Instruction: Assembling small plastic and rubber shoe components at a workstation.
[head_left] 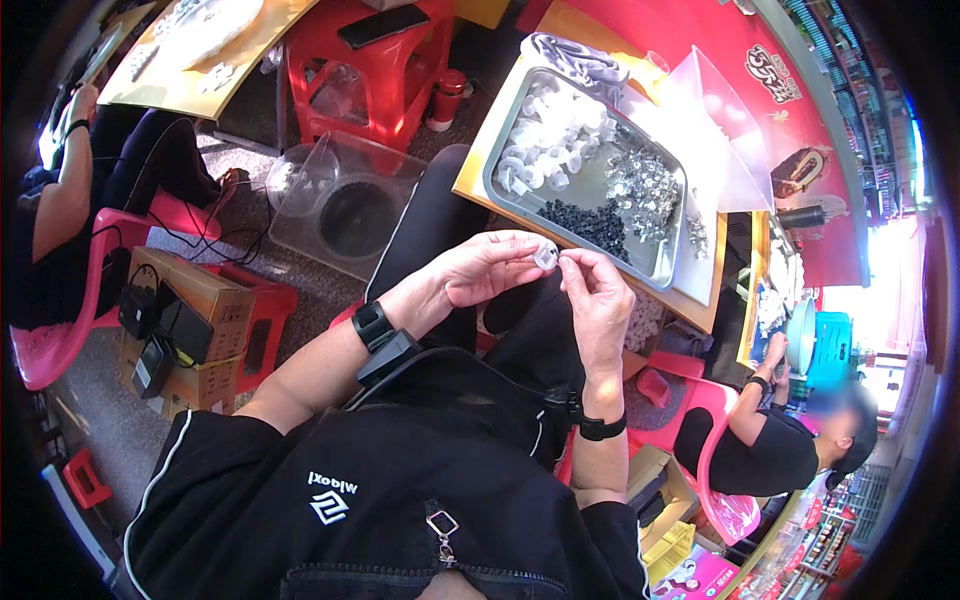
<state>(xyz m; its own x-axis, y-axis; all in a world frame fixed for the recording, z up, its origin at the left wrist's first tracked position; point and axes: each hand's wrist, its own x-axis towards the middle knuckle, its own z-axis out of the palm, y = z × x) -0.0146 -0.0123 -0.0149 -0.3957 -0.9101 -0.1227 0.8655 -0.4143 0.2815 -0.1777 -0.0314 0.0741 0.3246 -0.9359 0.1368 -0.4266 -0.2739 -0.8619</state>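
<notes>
Black shirt [400, 510] nearest, hands [490, 268] [600, 300] pinch clear plastic [546, 256] beside a table [472, 182], red stool [400, 85] beyond.

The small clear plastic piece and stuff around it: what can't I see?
Head view:
- Small, clear, roundish plastic piece: edges partly hidden by the left fingers.
- Anything pinched between the right fingers: covered by them.
- Heaped tiny black parts: too small to count.
- Pale round object: cut off by the top edge.

translucent piece [545, 257] | small, rounded, whitish | held between left hand [490, 270] and right hand [598, 292]
</notes>
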